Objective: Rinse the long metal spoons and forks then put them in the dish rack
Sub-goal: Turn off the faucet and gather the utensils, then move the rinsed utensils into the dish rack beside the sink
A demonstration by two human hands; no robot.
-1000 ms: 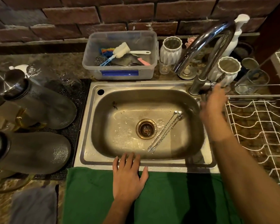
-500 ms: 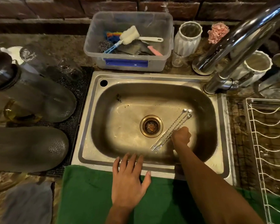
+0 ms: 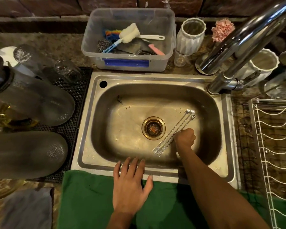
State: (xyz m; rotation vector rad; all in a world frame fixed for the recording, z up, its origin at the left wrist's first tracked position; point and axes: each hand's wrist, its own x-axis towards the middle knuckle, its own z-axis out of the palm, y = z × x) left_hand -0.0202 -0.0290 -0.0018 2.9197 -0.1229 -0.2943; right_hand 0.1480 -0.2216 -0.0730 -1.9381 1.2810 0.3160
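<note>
The long metal spoons and forks (image 3: pixel 173 132) lie bundled on the sink (image 3: pixel 155 172) floor, slanting from just right of the drain (image 3: pixel 153 128) toward the far right corner; they look thin, stiff, light and probably wet-slick (so best pinched together mid-shaft). The right hand (image 3: pixel 185 138) reaches down into the basin, fingers curled at their middle, though whether it grips them I cannot tell. The left hand (image 3: pixel 130 184) rests flat and released on the sink's near edge and the green towel (image 3: pixel 89 204).

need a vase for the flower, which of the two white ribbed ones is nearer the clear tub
The white ribbed vase directly right of the clear tub; the other vase sits behind the faucet.
</note>
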